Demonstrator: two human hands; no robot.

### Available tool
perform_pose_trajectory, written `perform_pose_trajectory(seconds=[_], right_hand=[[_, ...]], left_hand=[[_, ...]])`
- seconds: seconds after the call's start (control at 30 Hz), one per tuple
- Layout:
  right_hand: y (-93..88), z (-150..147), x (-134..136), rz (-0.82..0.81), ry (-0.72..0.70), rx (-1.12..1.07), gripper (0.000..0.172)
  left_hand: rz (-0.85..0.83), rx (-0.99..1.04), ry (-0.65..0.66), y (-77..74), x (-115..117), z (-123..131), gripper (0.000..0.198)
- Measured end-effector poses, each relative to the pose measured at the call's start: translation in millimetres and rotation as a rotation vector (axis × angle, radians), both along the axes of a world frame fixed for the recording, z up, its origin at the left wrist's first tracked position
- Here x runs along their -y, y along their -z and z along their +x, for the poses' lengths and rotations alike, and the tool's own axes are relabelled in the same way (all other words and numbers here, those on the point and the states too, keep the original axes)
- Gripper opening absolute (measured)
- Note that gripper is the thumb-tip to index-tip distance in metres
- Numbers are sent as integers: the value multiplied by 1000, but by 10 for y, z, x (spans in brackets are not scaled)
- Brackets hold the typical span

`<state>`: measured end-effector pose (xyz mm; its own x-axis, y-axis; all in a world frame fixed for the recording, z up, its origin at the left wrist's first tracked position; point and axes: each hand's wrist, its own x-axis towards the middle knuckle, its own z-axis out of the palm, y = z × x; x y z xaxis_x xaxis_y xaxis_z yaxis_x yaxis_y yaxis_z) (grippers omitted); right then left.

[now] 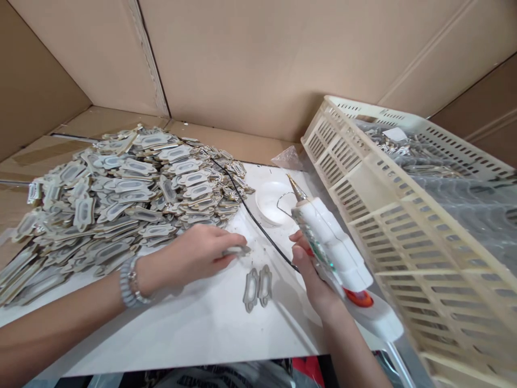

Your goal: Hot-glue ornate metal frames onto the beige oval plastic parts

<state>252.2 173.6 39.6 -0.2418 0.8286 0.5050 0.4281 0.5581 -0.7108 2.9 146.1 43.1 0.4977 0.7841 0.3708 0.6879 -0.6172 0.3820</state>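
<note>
White plastic glue gun (335, 253): the right hand (311, 269) is wrapped around its body at the right of the work surface, nozzle tilted up and away toward a small white dish (271, 202). Rigid and light by the look of it; the metal tip is probably hot, so the body is the only safe place to hold.
Flat piece (236, 250): pinched between the thumb and fingertips of the left hand (197, 256), low over the white tabletop (181, 328), just left of the black cord (258, 223).
Handling of the piece: thin, stiff, very light; likely easy to bend or drop, so an edge pinch suits it best.
Pair on the table (257, 287): 2 similar pieces lie side by side, touching, between the 2 hands.
Pile (121, 199): many more such pieces heaped loosely at the left, apt to slide.
Crate (412, 215): cream slotted plastic, tilted, at the right, just beside the gun.
Hands: apart, each closed on its own thing.
</note>
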Motion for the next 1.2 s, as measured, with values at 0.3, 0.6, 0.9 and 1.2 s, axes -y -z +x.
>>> perform_pose_trajectory(seconds=[0.3,0.6,0.9,1.2], right_hand=[[-44,-67,24,51,-194,-55,14],[-8,-114,38,39,-418,-14,17],[52,-166,93,81,-386,107,22],[70,-179,107,91,-360,121,22]], left_hand=[[350,170,-201,-394,138,-320,8],[483,-8,-295,-462,282,-327,3],[527,-167,-245,-404,327,-441,11],[522,-179,-266,-410,364,-466,11]])
